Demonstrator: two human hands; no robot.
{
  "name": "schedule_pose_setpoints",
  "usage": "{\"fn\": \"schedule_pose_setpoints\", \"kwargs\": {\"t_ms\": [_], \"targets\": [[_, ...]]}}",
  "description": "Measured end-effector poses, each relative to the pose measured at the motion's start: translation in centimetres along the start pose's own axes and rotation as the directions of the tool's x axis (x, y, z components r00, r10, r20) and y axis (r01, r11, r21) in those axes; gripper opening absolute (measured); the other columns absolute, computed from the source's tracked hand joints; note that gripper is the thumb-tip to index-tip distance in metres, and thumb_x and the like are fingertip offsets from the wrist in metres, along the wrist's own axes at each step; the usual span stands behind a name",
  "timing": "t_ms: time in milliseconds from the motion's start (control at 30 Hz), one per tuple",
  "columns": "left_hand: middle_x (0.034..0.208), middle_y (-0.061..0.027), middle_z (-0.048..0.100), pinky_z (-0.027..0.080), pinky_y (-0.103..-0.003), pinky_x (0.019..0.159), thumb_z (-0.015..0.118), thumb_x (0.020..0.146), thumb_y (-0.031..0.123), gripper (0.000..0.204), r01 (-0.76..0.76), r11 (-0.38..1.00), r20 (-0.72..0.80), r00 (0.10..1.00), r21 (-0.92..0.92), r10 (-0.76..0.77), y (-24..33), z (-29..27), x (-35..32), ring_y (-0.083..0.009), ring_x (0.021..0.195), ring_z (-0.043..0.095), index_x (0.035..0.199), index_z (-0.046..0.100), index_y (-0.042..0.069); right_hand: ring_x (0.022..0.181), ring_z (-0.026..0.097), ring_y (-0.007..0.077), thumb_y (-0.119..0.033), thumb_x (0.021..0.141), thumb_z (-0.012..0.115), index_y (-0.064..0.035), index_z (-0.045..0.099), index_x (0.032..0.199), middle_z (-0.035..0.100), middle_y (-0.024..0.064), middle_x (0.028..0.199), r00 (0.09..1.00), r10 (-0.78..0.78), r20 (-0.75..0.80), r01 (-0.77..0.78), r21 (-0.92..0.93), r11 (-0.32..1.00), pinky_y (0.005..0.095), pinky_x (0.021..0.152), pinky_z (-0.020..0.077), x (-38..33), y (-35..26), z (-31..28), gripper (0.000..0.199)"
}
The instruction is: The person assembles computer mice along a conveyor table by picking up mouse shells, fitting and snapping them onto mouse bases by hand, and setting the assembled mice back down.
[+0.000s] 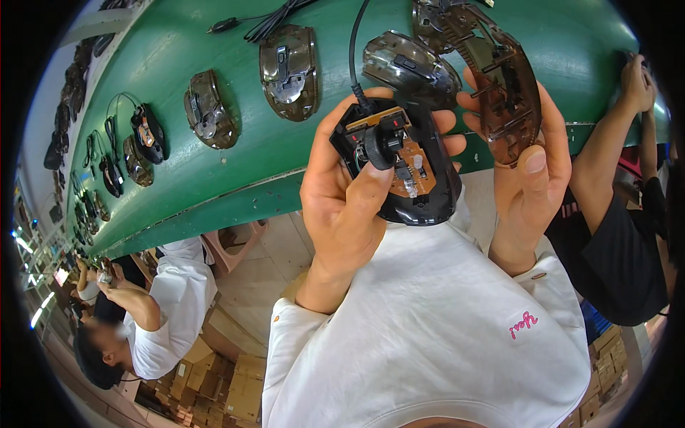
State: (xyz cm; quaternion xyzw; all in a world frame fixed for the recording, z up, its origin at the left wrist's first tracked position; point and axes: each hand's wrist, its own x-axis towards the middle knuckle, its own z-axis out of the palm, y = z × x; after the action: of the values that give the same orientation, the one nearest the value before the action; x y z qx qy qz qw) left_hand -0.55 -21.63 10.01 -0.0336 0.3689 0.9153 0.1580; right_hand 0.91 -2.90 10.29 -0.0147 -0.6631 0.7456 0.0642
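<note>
I have the L hand [341, 203] clamped on the black mouse base [437, 207], held up at the near edge of the green bench [228, 167]: fingers wrapped underneath w/ tips showing on the R side, thumb lying by the scroll wheel [380, 146]. R hand [519, 192] is closed round the smoky translucent shell [512, 107], inner face toward my cam, fingers behind, thumb by the lower end; can't tell how hard it presses. Shell's just beside the base, not touching.

Handling, my read: base is prob. light & stiff, its glossy rim a bit slippery. Best hold = side walls + underside, no pressure on the brown PCB [426, 183], whose small parts look fragile. Wheel may shift if nudged, so thumb should go easy. Black cable [352, 53] leaves the top end, looks flexible, might tug. Shell's prob. v. light, thin, rigid; inner ribs could snap, so I'd grip its long outer edges.
</note>
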Motion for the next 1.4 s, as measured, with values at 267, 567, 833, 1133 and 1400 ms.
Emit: {"fn": "schedule_pose_setpoints", "kwargs": {"t_ms": [267,567,833,1133,1400], "targets": [[0.128,-0.0374,0.061,0.065,-0.052,0.083,0.057,0.094,0.005,0.062,0.064,0.998,-0.008,0.998,-0.020,-0.065,0.5,0.2,0.0,-0.0457,0.106,0.071,0.152,0.035,0.001,0.123,0.064,0.0422,-0.038,0.103,0.057,0.0032,0.037,0.154,0.051,0.0386,0.143,1.000,-0.005,-0.010,0.005,0.012,1.000,0.0437,0.102,0.0558,-0.1,0.0,0.1,0.069],[0.127,-0.0384,0.061,0.066,-0.052,0.078,0.057,0.093,0.004,0.061,0.158,0.965,-0.040,0.985,-0.212,-0.170,1.0,0.2,0.3,-0.0465,0.102,0.072,0.151,0.036,0.000,0.123,0.064,0.0421,-0.037,0.103,0.056,0.0023,0.036,0.154,0.051,0.0382,0.143,1.000,-0.007,-0.005,0.007,0.014,1.000,0.0435,0.101,0.0560,0.3,0.1,0.2,0.067],[0.120,-0.0375,0.065,0.065,-0.051,0.076,0.059,0.090,0.002,0.062,0.235,0.971,0.140,0.961,0.036,-0.238,1.3,0.6,0.7,-0.0459,0.100,0.073,0.149,0.038,-0.001,0.124,0.064,0.0371,-0.025,0.106,0.051,0.0021,0.041,0.152,0.055,0.0308,0.142,0.965,0.249,0.087,-0.252,0.580,0.775,0.0446,0.100,0.0567,1.4,-0.2,0.8,0.054],[0.121,-0.0298,0.068,0.062,-0.043,0.088,0.052,0.095,-0.005,0.053,0.279,0.924,0.273,0.897,0.262,-0.348,0.3,-0.4,2.1,-0.0419,0.107,0.072,0.146,0.041,0.000,0.125,0.064,0.0315,-0.023,0.107,0.052,-0.0003,0.044,0.150,0.058,0.0243,0.142,0.974,0.226,0.009,-0.152,0.765,0.626,0.0414,0.105,0.0529,10.4,-4.3,0.5,0.050],[0.140,-0.0220,0.059,0.060,-0.037,0.089,0.054,0.093,-0.008,0.056,0.025,0.942,0.142,0.987,0.335,-0.077,6.4,-3.1,2.1,-0.0352,0.107,0.072,0.147,0.044,0.002,0.126,0.060,0.0296,-0.028,0.099,0.067,0.0018,0.040,0.152,0.058,0.0247,0.135,0.926,-0.197,0.321,-0.028,0.582,0.813,0.0396,0.106,0.0532,16.7,-9.0,9.9,0.066]]}}
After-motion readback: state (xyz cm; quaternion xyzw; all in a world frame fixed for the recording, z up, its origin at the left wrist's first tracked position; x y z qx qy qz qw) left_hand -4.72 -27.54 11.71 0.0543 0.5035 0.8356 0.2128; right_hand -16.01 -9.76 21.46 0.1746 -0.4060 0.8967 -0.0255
